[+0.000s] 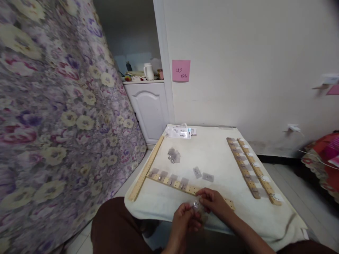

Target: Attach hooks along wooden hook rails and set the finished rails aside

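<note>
Both my hands meet at the near edge of a low table covered in cream cloth (217, 165). My left hand (184, 218) and my right hand (214, 203) pinch a small clear packet (196, 205) with a metal piece inside. Just beyond them lies a perforated wooden strip (174, 183) carrying several such packets in a row. Loose packets (173, 155) and two more (202, 174) lie farther up the cloth.
A plain wooden strip (147, 168) runs along the table's left edge, two filled strips (250, 171) lie on the right. A clear packet tray (178, 132) sits at the far edge. Floral fabric (53, 116) rises on the left, a white wall with a pink note (181, 70) behind.
</note>
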A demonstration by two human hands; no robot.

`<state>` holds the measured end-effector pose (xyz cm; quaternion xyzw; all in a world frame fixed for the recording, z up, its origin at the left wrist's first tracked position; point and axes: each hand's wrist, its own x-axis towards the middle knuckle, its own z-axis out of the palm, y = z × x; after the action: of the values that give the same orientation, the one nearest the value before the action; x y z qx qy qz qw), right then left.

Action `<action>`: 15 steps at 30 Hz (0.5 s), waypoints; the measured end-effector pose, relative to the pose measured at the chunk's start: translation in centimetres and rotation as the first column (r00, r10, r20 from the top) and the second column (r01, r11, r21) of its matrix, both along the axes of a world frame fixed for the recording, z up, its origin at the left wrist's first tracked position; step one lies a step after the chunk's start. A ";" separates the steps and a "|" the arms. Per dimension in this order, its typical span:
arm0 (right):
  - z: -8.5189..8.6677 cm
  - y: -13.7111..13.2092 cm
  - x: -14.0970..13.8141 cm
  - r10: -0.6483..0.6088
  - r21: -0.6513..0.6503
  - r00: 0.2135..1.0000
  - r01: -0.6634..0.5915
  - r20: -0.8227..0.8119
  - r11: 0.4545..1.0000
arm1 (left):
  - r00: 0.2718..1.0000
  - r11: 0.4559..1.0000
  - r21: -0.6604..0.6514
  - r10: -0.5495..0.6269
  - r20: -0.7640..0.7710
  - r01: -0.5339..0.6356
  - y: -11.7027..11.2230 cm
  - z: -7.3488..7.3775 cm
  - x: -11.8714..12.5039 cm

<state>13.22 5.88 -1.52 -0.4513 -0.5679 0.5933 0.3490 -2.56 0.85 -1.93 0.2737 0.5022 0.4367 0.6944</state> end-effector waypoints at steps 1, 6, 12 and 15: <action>0.0 0.0 0.0 -0.009 -0.001 1.000 0.009 0.005 1.000 | 1.000 1.000 0.009 -0.002 -0.003 0.002 0.0 0.0 0.0; 0.5 0.4 0.1 -0.073 0.062 0.993 0.068 0.087 0.996 | 1.000 0.999 0.041 -0.018 0.001 0.018 0.2 -0.2 0.3; 1.5 2.7 0.6 -0.084 0.210 0.976 0.042 0.199 0.977 | 0.998 0.995 0.101 -0.014 -0.067 0.021 0.7 -0.4 -0.1; 1.1 4.2 0.6 -0.076 0.219 0.975 0.029 0.210 0.975 | 0.982 0.982 0.175 -0.040 -0.186 0.074 0.9 -0.1 -0.8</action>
<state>13.83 10.10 -0.44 -0.4880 -0.6510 0.4662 0.3474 -3.33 1.74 -2.08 0.3889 0.5136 0.4337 0.6300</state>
